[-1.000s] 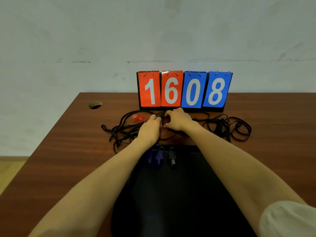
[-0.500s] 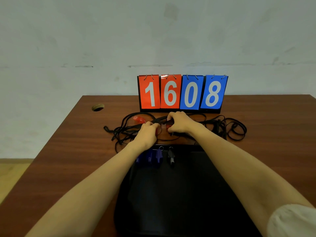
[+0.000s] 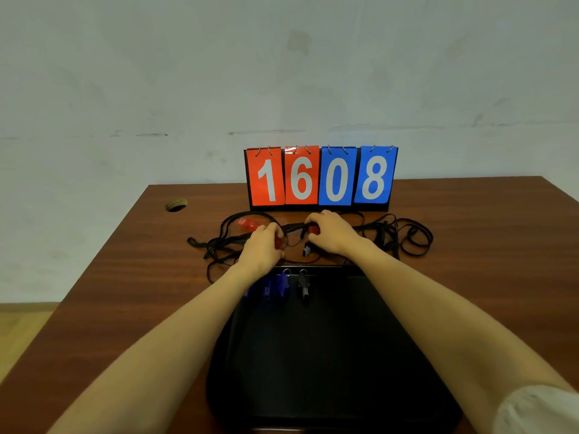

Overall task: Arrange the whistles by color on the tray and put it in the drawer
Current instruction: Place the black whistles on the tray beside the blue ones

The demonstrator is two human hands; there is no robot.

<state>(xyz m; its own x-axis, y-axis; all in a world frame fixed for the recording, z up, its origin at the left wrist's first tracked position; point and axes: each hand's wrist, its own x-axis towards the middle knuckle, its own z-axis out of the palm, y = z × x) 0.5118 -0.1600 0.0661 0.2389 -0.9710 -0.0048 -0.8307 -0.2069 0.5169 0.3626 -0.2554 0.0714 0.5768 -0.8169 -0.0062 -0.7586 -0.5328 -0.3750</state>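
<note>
Near the bench's (image 3: pixel 94 292) far edge, left hand (image 3: pixel 261 245) and right hand (image 3: pixel 332 231) each pinch a translucent red plastic whistle (image 3: pixel 313 228); work the tangled black lanyards (image 3: pixel 225 242) free gently before moving to the black tray (image 3: pixel 329 355).

A pale, scuffed plaster wall (image 3: pixel 282 73) is seen behind a reddish-brown wooden desk (image 3: pixel 488 245), in whose far left corner a round cable hole (image 3: pixel 176 204) is cut, while yellowish flooring (image 3: pixel 22 330) is glimpsed at lower left.

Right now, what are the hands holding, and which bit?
Each hand, left and right, pinches a red whistle amid black cords; the exact spot is hidden.
</note>
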